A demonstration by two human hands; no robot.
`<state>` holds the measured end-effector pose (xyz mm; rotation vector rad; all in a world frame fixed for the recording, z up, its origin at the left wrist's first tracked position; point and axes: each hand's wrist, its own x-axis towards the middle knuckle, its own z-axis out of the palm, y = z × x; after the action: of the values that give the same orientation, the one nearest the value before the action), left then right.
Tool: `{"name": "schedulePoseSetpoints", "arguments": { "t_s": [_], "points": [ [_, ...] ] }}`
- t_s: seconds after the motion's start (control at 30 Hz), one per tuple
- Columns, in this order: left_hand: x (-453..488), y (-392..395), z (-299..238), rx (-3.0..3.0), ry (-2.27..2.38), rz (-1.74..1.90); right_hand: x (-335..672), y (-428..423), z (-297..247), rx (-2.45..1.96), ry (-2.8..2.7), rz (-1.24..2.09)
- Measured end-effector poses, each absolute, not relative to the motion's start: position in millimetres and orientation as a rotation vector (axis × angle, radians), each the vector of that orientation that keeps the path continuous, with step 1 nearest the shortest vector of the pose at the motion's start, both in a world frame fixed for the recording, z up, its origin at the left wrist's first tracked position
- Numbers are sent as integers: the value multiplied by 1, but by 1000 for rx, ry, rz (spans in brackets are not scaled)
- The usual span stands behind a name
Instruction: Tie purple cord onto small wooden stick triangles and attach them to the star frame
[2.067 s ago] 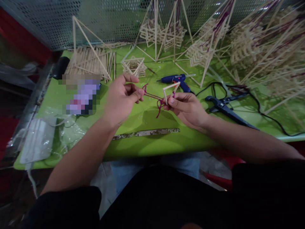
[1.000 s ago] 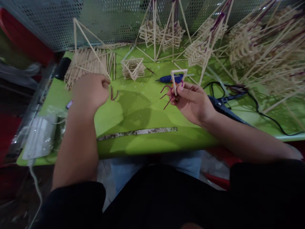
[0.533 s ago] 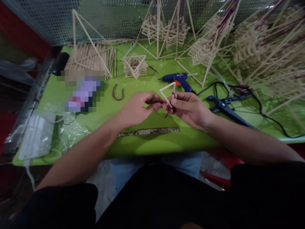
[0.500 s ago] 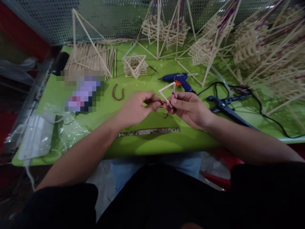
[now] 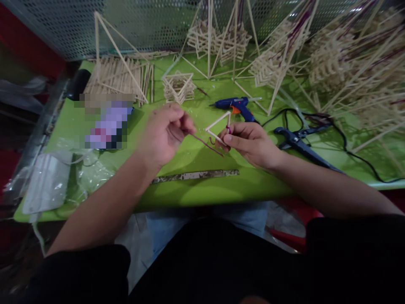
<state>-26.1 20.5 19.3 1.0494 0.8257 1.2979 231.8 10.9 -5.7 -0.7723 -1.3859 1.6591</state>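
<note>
Perforated panel (image 5: 142,27), crumpled plastic (image 5: 91,171), white box (image 5: 47,183)

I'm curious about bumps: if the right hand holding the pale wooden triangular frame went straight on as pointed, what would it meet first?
Likely the thin purple string between the right hand and left hand, then the left hand itself; depth is unclear.

Left hand (image 5: 166,133): raised, fingers bent inward, apparently pinching, though blur hides how the thumb meets them.
Right hand (image 5: 247,141): thumb laid along the top, pressing toward curled fingers.
Left forearm (image 5: 110,207): bare, slanting steeply up from lower left.
Right forearm (image 5: 329,185): bare, at a shallower slant.
Spacing: hands near, not touching.
</note>
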Motion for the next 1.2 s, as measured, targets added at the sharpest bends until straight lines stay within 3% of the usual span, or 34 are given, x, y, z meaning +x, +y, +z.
{"name": "schedulePoseSetpoints", "arguments": {
  "t_s": [0.2, 0.43, 0.77, 1.2],
  "points": [
    [-34, 25, 18, 1162, 854, 1403, 236, 8, -2, -827, -1626, 1521],
    [-25, 8, 25, 1669, 993, 984, 235, 4, -2, -815, -1756, 1318],
    [-23, 2, 31, 2042, 1247, 1088, 235, 5, 2, -963, -1571, 975],
    [-20, -3, 28, 2092, 1098, 1034, 234, 17, -5, -887, -1406, 1310]
  ]
}}
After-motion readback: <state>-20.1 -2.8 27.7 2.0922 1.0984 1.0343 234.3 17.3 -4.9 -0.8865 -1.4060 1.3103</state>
